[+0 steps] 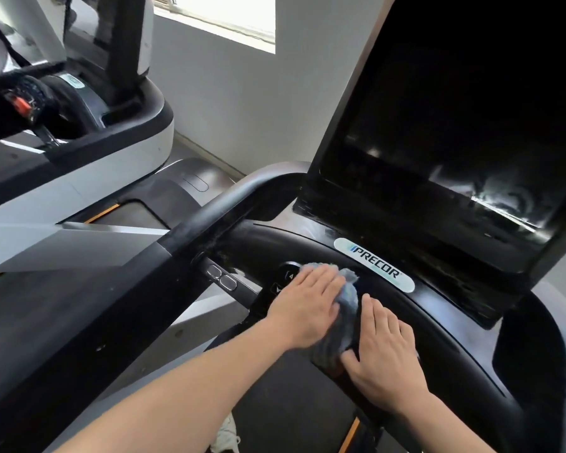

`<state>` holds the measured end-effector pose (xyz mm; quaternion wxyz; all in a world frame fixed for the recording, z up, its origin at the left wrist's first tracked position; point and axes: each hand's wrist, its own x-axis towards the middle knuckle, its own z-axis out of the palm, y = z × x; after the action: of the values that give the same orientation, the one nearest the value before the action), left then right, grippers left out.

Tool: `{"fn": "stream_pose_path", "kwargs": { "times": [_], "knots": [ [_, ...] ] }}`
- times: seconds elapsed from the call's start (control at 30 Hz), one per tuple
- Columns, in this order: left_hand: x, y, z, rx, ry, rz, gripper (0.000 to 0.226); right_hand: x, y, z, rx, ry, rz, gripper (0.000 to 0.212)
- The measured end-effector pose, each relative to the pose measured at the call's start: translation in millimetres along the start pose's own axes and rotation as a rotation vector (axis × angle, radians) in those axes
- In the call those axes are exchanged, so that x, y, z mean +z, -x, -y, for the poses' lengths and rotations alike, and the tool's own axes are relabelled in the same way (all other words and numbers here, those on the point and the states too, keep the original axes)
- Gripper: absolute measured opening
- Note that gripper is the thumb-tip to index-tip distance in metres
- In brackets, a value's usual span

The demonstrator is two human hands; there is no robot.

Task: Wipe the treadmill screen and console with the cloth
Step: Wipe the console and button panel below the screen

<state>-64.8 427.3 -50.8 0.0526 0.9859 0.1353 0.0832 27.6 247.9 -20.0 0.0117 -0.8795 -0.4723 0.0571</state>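
Head-camera view over a treadmill console point(415, 322), a curved black panel bearing an oval Precor badge point(374, 264). Above it stands the dark screen point(455, 119), tilted back, with pale streaks and reflections along its lower right part. The cloth point(343, 318), blue-grey and bunched, lies on the console between the two hands, below and left of the badge. The left hand point(307, 305) lies flat on the upper part of the cloth, fingers straight and together, pressing it onto the panel; its grip is released, nothing being clasped. The right hand point(386, 348) rests just beside it on the console, fingers likewise extended, thumb touching the lower edge of the cloth; its grip too is released. Under the left fingertips part of a round control pad point(286, 273) shows. Left of the hands a black handrail point(223, 204) curves from the console edge, and a crossbar below it carries two small oval buttons point(221, 276). At upper left stands a second treadmill point(89, 148), white and black, its own console partly in view. Behind both machines runs a grey wall point(242, 103) with a bright window point(216, 18) at the top. A white shoe point(226, 436) is visible at the lower edge, on the dark running belt point(285, 403)
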Motion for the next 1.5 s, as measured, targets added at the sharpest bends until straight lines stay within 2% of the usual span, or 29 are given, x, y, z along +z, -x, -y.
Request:
{"fn": "stream_pose_path", "kwargs": {
  "times": [0.07, 0.1, 0.17, 0.23, 0.3, 0.43, 0.5, 0.6, 0.73, 0.97, 1.07, 1.2, 1.27, 1.33, 1.4, 1.43, 1.5],
  "knots": [
    [-12.2, -11.5, 21.6, -0.194, -0.043, -0.023, 0.048, 2.9, -0.1, -1.8, 0.002, 0.013, 0.016, 0.103],
    [-16.7, -13.9, 18.2, -0.222, -0.072, 0.003, 0.046, 4.0, -0.5, -1.3, 0.006, 0.016, 0.019, 0.104],
    [-12.6, -17.6, -8.0, -0.09, -0.105, 0.042, 0.047, 5.9, -2.2, 0.4, 0.013, 0.002, 0.019, 0.103],
    [-7.6, -17.3, -31.2, 0.084, -0.03, 0.03, 0.046, 4.6, -3.0, 1.0, 0.009, -0.01, 0.014, 0.1],
    [-11.6, -22.9, -19.6, 0.086, 0.04, -0.016, 0.042, 4.7, -2.1, -0.8, 0.01, -0.004, 0.019, 0.102],
    [-18.8, -24.6, 39.6, -0.093, 0.046, 0.005, 0.047, 5.4, -1.6, -1.5, 0.014, 0.042, 0.037, 0.107],
    [-16.7, -22.5, 54.1, -0.114, 0.098, 0.034, 0.048, 2.9, -1.9, 0.0, 0.024, 0.042, 0.043, 0.106],
    [-14.8, -18.5, 53.9, -0.225, 0.262, 0.058, 0.051, -0.7, -1.2, 1.2, 0.015, 0.046, 0.055, 0.104],
    [-12.3, -7.4, 65.6, -0.473, 0.557, 0.06, 0.038, -2.1, -2.9, 4.2, 0.031, 0.041, 0.076, 0.103],
    [-11.0, 13.7, 79.5, -0.518, 0.679, 0.114, 0.034, -3.0, -2.5, 4.4, 0.042, -0.01, 0.061, 0.102],
    [-9.7, 31.9, 83.8, -0.531, 0.659, 0.125, 0.03, -7.2, -3.6, 5.5, 0.057, -0.052, 0.1, 0.101],
    [-10.5, 47.5, 90.4, -0.448, 0.501, 0.07, 0.034, -8.3, -5.5, 8.7, 0.098, -0.074, 0.095, 0.1],
    [-8.5, 54.3, 92.6, -0.425, 0.45, 0.111, 0.035, -9.5, -6.5, 10.6, 0.132, -0.099, 0.134, 0.099],
    [-4.8, 68.6, 100.3, -0.375, 0.385, 0.137, 0.047, -12.0, -10.3, 15.4, 0.17, -0.094, 0.147, 0.097],
    [6.9, 83.2, 113.1, -0.271, 0.335, 0.116, 0.072, -15.2, -14.1, 25.7, 0.192, -0.064, 0.093, 0.094],
    [11.4, 89.3, 118.2, -0.221, 0.277, 0.105, 0.072, -14.4, -16.2, 32.8, 0.176, -0.069, 0.04, 0.09],
    [-0.9, 94.1, 120.1, -0.226, 0.226, 0.162, 0.036, -11.5, -24.0, 51.7, 0.08, -0.111, -0.142, 0.076]
  ]
}}
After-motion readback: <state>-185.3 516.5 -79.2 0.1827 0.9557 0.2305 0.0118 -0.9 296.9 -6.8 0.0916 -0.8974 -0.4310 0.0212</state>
